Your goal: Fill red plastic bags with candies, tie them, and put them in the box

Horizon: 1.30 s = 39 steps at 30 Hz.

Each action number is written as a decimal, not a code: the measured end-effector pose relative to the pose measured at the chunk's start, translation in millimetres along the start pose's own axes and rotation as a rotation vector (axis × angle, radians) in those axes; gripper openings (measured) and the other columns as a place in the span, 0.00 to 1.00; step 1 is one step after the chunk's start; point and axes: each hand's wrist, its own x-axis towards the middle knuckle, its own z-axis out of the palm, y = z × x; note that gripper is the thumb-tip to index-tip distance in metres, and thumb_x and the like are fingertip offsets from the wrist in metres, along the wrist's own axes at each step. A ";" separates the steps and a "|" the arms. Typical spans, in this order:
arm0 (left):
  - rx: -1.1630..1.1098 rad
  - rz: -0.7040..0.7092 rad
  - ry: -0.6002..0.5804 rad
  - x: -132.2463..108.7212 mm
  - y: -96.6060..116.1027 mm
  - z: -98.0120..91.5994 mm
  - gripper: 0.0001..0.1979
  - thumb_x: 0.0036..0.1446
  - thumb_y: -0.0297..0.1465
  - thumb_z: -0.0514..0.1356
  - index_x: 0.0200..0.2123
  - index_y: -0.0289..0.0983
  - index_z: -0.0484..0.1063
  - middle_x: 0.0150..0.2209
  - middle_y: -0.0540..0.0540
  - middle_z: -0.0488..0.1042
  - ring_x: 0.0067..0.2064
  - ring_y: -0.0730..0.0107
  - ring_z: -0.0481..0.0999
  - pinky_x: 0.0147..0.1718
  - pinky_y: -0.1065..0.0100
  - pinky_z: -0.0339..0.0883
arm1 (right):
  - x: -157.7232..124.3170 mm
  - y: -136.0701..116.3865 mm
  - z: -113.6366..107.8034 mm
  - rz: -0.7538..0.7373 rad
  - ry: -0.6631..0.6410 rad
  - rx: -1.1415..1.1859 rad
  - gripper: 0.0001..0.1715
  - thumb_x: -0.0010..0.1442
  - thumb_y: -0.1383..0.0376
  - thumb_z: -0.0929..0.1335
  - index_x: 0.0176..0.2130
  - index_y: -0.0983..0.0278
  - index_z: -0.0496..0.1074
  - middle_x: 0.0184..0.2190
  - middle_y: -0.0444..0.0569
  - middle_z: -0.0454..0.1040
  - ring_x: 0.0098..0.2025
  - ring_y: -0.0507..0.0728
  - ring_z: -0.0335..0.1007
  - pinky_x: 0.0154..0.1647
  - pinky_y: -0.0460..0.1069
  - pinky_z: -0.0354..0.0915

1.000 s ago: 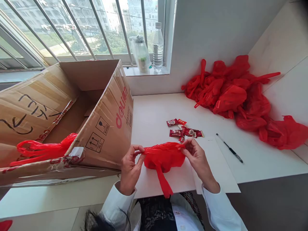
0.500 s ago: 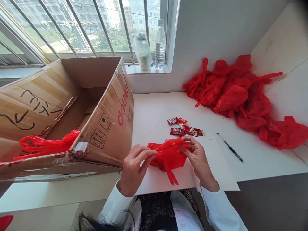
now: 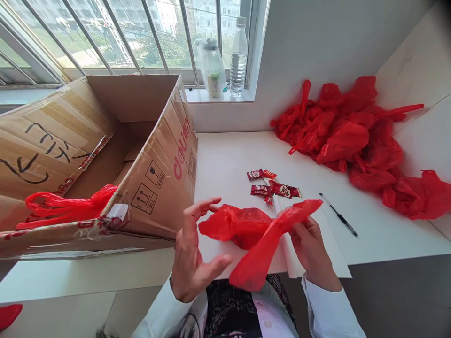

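A thin red plastic bag (image 3: 252,227) hangs spread out above the near edge of the white table. My right hand (image 3: 312,246) is closed on its right end, with the fingertips partly behind the film. At the bag's left side, my left hand (image 3: 193,253) is open, thumb and fingers spread apart, not gripping it. Just beyond the bag lie several small dark-red wrapped sweets (image 3: 278,188). White paper (image 3: 331,249) lies under and beside my right hand, its left part curled up.
An open cardboard box (image 3: 158,178) stands on the left, with a bundle of red bags (image 3: 70,206) at its near edge. A heap of red bags (image 3: 345,131) fills the back right. A pen (image 3: 338,214) lies right of the paper. A water bottle (image 3: 238,58) stands on the windowsill.
The bunched bag has been lifted and spread out. My left hand has let go and opened; my right hand has moved right with its end. The paper's left part has curled up.
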 end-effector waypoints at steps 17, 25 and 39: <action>0.009 -0.068 -0.036 -11.6 20.0 -14.5 0.16 0.62 0.25 0.51 0.48 0.45 0.73 0.37 0.50 0.70 0.36 0.75 0.70 0.34 0.73 0.63 | -27.4 -21.3 19.1 -0.499 -0.154 -1.074 0.18 0.64 0.67 0.59 0.24 0.61 0.66 0.20 0.45 0.66 0.29 0.55 0.59 0.45 0.58 0.58; -0.732 -0.517 -0.121 -0.2 26.5 -24.0 0.13 0.55 0.22 0.55 0.34 0.43 0.77 0.27 0.51 0.74 0.27 0.76 0.73 0.27 0.77 0.66 | -17.5 -6.6 8.0 -0.508 -0.114 -1.470 0.48 0.52 0.54 0.67 0.65 0.68 0.49 0.65 0.68 0.48 0.62 0.79 0.46 0.53 0.76 0.48; -0.570 -0.389 -0.274 -21.5 32.2 -47.2 0.24 0.59 0.24 0.54 0.56 0.51 0.66 0.24 0.50 0.74 0.24 0.74 0.75 0.27 0.75 0.71 | 4.1 -1.5 -74.0 -0.236 0.070 -0.132 0.10 0.52 0.59 0.71 0.28 0.58 0.66 0.31 0.46 0.75 0.44 0.63 0.71 0.46 0.60 0.66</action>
